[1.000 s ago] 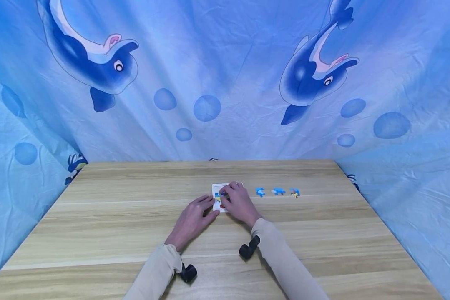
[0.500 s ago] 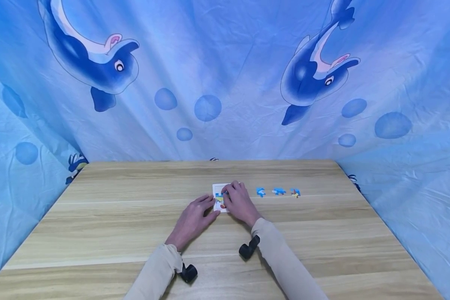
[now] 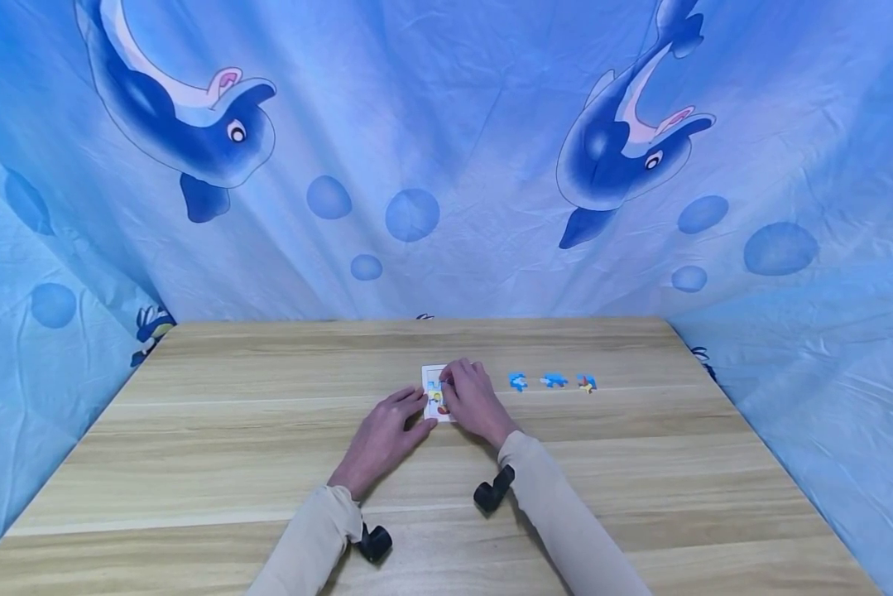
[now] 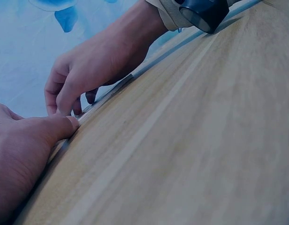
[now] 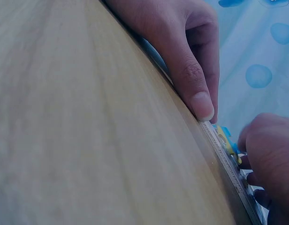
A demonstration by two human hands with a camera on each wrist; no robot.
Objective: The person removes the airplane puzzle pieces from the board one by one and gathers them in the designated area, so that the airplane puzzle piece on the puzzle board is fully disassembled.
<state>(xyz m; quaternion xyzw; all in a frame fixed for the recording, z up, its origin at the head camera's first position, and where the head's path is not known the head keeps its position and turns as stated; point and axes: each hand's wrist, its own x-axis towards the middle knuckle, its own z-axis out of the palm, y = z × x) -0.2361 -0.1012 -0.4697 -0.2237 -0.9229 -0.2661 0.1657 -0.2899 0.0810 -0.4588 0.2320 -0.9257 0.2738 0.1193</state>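
Note:
A small puzzle board (image 3: 431, 370) with a white border lies flat on the table, its right part hidden under my right hand. My left hand (image 3: 382, 430) holds its near left corner, thumb at the front edge and fingers along the left side. My right hand (image 3: 476, 401) bends over the board, fingertips pointing down, and pinches a puzzle piece. In the right wrist view a yellow and blue puzzle piece (image 5: 226, 138) stands tilted above the board's edge, right at those fingertips. Yellow and red picture parts show between the hands.
Three loose puzzle pieces lie in a row right of the board: a blue and white piece (image 3: 518, 382), a longer blue piece (image 3: 554, 380) and a blue, red and yellow piece (image 3: 587, 382). A blue dolphin curtain (image 3: 476, 165) hangs behind the wooden table (image 3: 267, 463).
The right fingertips have shifted slightly right and back, uncovering more of the board. The blue and yellow picture part near them now looks paler and tilted. My left hand has stayed in place.

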